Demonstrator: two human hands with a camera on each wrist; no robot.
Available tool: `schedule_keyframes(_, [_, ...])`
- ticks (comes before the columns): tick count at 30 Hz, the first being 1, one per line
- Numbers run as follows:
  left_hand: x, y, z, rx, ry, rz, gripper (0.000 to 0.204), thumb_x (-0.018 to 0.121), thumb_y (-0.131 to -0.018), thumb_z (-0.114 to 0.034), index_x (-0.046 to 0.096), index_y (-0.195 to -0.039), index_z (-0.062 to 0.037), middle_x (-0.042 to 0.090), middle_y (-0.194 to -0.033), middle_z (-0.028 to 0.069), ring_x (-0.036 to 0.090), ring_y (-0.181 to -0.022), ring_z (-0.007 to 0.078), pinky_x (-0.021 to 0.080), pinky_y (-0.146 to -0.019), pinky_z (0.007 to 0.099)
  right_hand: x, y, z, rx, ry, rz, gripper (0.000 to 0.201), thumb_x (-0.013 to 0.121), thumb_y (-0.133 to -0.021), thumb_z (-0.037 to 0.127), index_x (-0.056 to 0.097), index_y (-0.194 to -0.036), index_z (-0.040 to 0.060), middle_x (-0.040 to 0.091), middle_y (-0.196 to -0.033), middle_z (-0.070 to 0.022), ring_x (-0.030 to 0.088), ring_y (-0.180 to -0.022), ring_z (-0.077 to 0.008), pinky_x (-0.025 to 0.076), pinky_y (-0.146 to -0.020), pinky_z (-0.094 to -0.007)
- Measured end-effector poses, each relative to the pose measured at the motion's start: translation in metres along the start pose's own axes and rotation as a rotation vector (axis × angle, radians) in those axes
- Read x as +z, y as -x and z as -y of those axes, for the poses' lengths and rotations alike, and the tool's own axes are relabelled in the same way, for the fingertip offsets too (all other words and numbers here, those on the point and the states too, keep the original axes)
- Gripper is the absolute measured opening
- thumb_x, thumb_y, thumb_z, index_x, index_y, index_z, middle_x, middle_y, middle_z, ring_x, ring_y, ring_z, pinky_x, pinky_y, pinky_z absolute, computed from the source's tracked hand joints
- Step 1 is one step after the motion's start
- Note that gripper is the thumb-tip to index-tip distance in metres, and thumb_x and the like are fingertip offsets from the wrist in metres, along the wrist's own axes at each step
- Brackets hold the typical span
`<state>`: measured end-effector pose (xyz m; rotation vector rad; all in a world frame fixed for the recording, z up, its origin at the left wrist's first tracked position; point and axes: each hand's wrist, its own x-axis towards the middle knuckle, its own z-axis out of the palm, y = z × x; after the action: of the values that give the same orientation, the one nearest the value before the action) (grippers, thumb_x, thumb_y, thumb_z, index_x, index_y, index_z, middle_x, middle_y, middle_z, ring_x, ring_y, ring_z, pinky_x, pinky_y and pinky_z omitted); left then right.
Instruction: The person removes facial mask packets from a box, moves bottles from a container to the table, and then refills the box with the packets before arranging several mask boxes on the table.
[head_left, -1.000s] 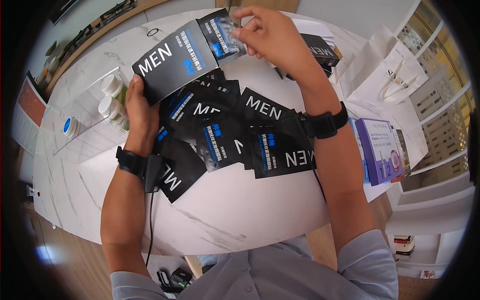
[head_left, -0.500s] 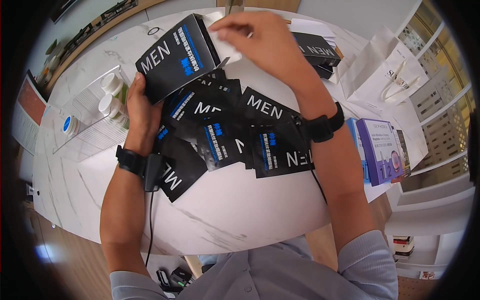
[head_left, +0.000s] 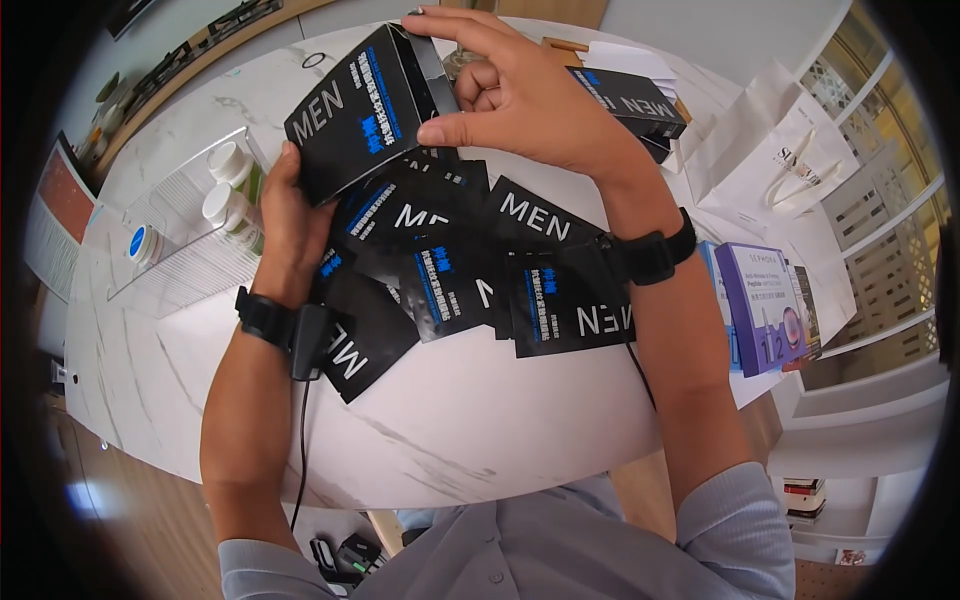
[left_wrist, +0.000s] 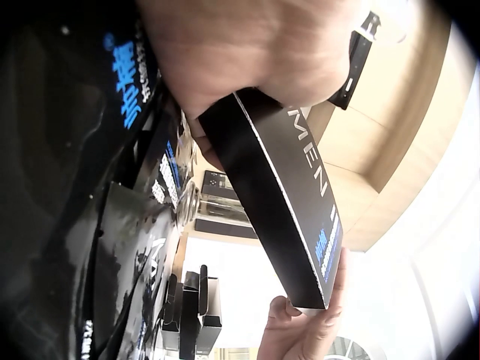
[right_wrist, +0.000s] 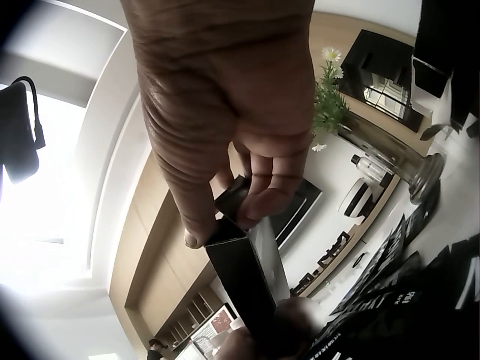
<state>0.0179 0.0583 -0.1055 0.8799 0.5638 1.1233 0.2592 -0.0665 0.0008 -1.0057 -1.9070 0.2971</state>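
The left hand (head_left: 293, 220) grips the lower left end of a black "MEN" box (head_left: 355, 115), held tilted above a pile of black sachets (head_left: 440, 290). Across the box's upper right end, the right hand (head_left: 535, 105) has its thumb on the near corner and a finger over the far edge, with other fingers curled. In the right wrist view, the right hand (right_wrist: 225, 97) pinches around the flap end of the box (right_wrist: 241, 281). The left wrist view shows the left hand (left_wrist: 255, 52) around the opposite end of the box (left_wrist: 281, 195). The box's contents are hidden.
A clear rack (head_left: 185, 255) with white-lidded jars stands at the left. Behind the right forearm lies another black box (head_left: 635, 105). A white paper bag (head_left: 750, 150) and a purple box (head_left: 765, 310) are at the right.
A sachet stuck out of the box's upper end a second ago and no longer shows there. The box has tilted, and the right hand has come down onto its end.
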Motion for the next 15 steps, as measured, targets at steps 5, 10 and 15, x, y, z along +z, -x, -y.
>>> schedule_keyframes(5, [-0.0034, -0.0011, 0.0017, -0.006, -0.002, 0.017, 0.047, 0.045, -0.109, -0.039, 0.054, -0.140, -0.0046, 0.064, -0.137, 0.0106, 0.061, -0.125, 0.0238, 0.044, -0.109, 0.0464, 0.0039, -0.0017, -0.0004, -0.004, -0.007, 0.008, 0.081, 0.092, -0.075, 0.027, 0.056, -0.144, 0.0042, 0.047, -0.149, -0.0173, 0.060, -0.074, -0.0128, 0.053, -0.067, -0.0262])
schedule_keyframes(10, [0.0014, 0.0026, 0.0004, -0.005, -0.018, -0.001, 0.047, 0.045, -0.109, -0.039, 0.054, -0.140, -0.0045, 0.064, -0.137, 0.0108, 0.061, -0.125, 0.0238, 0.045, -0.108, 0.0463, 0.0045, -0.0016, 0.0040, 0.012, 0.104, 0.023, 0.083, 0.092, -0.074, 0.031, 0.057, -0.143, -0.0001, 0.041, -0.156, -0.0209, 0.062, -0.072, -0.0131, 0.053, -0.068, -0.0263])
schedule_keyframes(15, [-0.0022, 0.0000, 0.0016, -0.018, -0.011, 0.007, 0.046, 0.045, -0.109, -0.038, 0.054, -0.140, -0.0048, 0.064, -0.136, 0.0105, 0.062, -0.124, 0.0238, 0.046, -0.108, 0.0465, 0.0024, -0.0016, -0.0005, 0.000, 0.094, 0.071, 0.070, 0.082, -0.087, 0.031, 0.055, -0.144, 0.0008, 0.041, -0.157, -0.0199, 0.065, -0.073, -0.0146, 0.054, -0.069, -0.0271])
